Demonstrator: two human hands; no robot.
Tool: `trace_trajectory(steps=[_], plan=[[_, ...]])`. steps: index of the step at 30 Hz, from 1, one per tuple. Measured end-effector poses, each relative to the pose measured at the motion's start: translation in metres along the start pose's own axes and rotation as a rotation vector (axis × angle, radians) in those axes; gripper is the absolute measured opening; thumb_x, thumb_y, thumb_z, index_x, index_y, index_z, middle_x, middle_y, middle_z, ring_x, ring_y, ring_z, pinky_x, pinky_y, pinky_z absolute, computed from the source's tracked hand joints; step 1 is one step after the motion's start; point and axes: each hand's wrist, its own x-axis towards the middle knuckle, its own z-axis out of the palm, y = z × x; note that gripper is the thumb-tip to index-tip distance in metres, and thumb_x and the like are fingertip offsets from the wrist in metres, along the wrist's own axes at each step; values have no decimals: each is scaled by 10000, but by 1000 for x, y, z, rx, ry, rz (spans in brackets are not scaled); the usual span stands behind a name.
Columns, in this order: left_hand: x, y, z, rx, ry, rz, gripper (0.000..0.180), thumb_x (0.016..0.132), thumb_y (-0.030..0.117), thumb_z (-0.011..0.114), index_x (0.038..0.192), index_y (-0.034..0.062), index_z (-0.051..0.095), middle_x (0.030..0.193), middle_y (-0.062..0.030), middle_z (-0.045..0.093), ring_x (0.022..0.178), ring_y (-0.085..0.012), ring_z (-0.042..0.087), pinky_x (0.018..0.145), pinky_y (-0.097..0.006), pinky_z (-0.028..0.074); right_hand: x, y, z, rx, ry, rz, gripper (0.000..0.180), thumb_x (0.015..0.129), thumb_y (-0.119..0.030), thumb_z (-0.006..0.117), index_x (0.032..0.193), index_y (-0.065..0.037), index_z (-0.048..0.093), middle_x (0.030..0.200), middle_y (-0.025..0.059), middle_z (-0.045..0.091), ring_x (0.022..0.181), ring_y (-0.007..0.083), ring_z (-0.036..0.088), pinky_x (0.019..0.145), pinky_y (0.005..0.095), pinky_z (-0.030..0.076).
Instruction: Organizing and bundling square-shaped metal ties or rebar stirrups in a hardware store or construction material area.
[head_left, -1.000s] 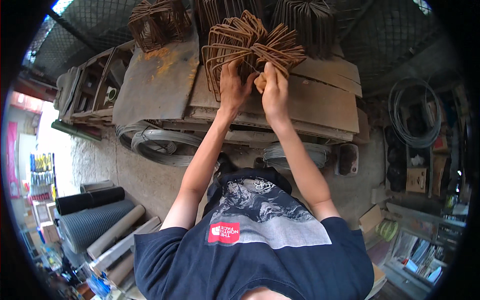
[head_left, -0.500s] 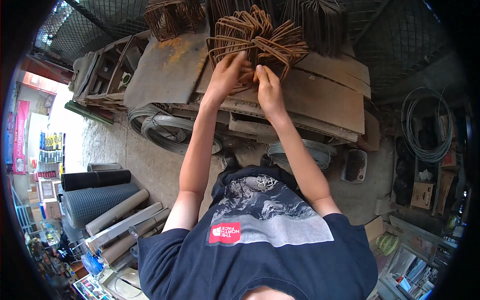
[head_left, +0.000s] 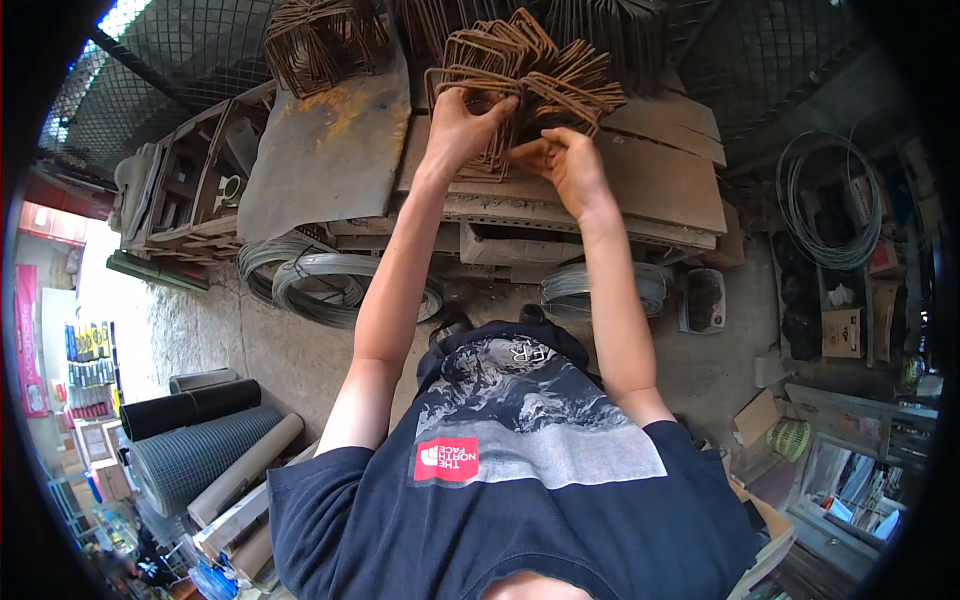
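Observation:
A heap of rusty square rebar stirrups [head_left: 580,85] stands on the wooden bench [head_left: 660,195] in front of me. At its near left side my left hand [head_left: 462,132] is closed on the stirrups, thumb and fingers around the rods; how many it grips is hidden. Just right of it, my right hand [head_left: 572,168] is held with its fingers apart and pointing left, close under the front of the heap. Nothing shows in that right hand. A few stirrups hang or lie low between the two hands.
More rusty stirrups [head_left: 320,45] sit at the back left, beside a stained flat sheet [head_left: 320,165]. Dark stirrups [head_left: 615,40] stand at the back right. Wire coils [head_left: 335,285] lie under the bench. Mesh rolls [head_left: 205,450] rest on the floor at left.
My hands have moved apart. The left has shifted up and right onto the rods; the right has moved right and down, its fingers now spread. The view has shifted slightly.

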Motion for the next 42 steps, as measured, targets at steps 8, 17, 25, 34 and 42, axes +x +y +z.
trace_trajectory(steps=[8, 17, 25, 34, 42], plan=[[5, 10, -7, 24, -74, -74, 287, 827, 219, 704, 1016, 8, 660, 911, -89, 687, 809, -148, 633, 706, -330, 498, 7, -30, -10, 331, -104, 174, 231, 882, -107, 345, 652, -123, 354, 576, -16, 325, 477, 83, 269, 463, 232, 266], [29, 3, -21, -48, -89, -115, 333, 827, 224, 707, 1060, -3, 637, 990, -122, 677, 905, -190, 629, 835, -361, 478, 21, -71, -9, -119, -87, 149, 370, 973, -213, 327, 608, -154, 321, 507, -66, 235, 396, 52, 175, 408, 230, 187], [68, -12, -39, 135, -391, -277, 297, 932, 254, 558, 1084, 8, 629, 936, -75, 660, 841, -145, 607, 794, -299, 479, 23, -94, -15, -449, -97, 207, 380, 997, -208, 308, 639, -118, 395, 488, -72, 235, 400, 49, 165, 406, 248, 192], [80, -3, -28, 556, -264, 17, 388, 938, 291, 379, 892, -27, 597, 753, -96, 573, 602, -148, 472, 587, -346, 406, 13, -83, -21, -534, 0, 102, 271, 920, -159, 313, 657, -113, 361, 486, -61, 225, 396, 71, 175, 389, 282, 183], [112, 11, -57, 704, -274, 85, 262, 941, 234, 445, 918, 8, 575, 602, -37, 451, 579, -149, 477, 507, -296, 379, 41, -126, -13, -224, -103, 68, 353, 949, -222, 350, 601, -186, 306, 469, -92, 218, 361, 52, 170, 359, 247, 185]])
